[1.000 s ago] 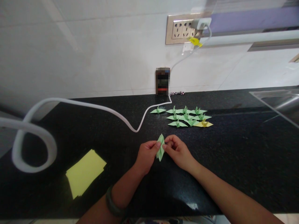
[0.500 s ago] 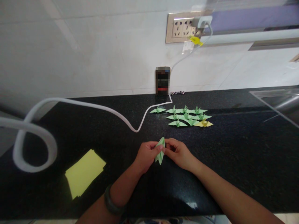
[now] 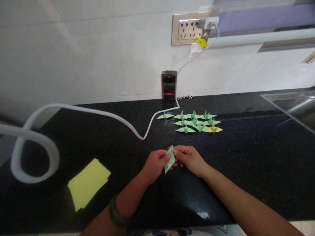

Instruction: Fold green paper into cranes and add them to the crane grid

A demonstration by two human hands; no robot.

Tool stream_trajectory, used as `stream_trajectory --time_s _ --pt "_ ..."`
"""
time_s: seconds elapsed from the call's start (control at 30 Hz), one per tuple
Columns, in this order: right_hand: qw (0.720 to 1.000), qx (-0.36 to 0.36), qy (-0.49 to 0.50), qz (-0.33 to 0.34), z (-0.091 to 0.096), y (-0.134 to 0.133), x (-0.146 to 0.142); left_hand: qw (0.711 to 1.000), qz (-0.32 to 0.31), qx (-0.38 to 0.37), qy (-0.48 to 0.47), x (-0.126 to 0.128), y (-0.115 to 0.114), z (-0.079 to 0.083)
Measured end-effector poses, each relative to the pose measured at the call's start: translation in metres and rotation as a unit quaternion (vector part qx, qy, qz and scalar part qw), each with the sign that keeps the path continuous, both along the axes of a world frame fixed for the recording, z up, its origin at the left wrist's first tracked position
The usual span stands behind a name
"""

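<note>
A pale green folded origami paper [image 3: 170, 161], narrow and diamond-like, is held upright above the dark counter. My left hand [image 3: 156, 165] is closed on it from the left, thumb across its front face. My right hand [image 3: 189, 158] pinches its upper right edge between thumb and fingers. Beyond the hands, several green paper cranes [image 3: 186, 129] stand in rows, with one yellow paper crane [image 3: 213, 128] at the right end of the front row. A stack of yellow paper sheets [image 3: 89, 184] lies to the left of my left arm.
A thick white flexible stand arm [image 3: 108, 114] curls across the left side. A phone-like device [image 3: 169, 85], its screen blurred out, leans on the wall below a socket panel [image 3: 188, 30] with a plugged-in charger. A metal sink [image 3: 297, 106] is at the right.
The split lower points of the green paper now look like one flat, closed tip. My right thumb has moved up to the paper's upper right edge. The camera view has shifted slightly.
</note>
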State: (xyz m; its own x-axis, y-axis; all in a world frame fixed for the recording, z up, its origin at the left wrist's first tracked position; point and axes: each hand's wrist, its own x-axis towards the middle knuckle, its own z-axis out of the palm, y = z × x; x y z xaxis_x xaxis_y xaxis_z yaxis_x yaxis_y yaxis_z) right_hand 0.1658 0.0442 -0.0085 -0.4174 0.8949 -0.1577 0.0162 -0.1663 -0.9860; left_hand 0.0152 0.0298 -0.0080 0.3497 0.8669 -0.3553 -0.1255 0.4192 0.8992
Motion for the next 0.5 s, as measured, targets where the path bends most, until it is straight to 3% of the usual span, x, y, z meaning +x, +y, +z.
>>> stream_trajectory --time_s 0.5 --pt "0.999 -0.030 0.006 -0.020 0.0016 -0.0002 -0.0017 1.000 0.012 0.005 0.022 0.0058 -0.0007 0.0028"
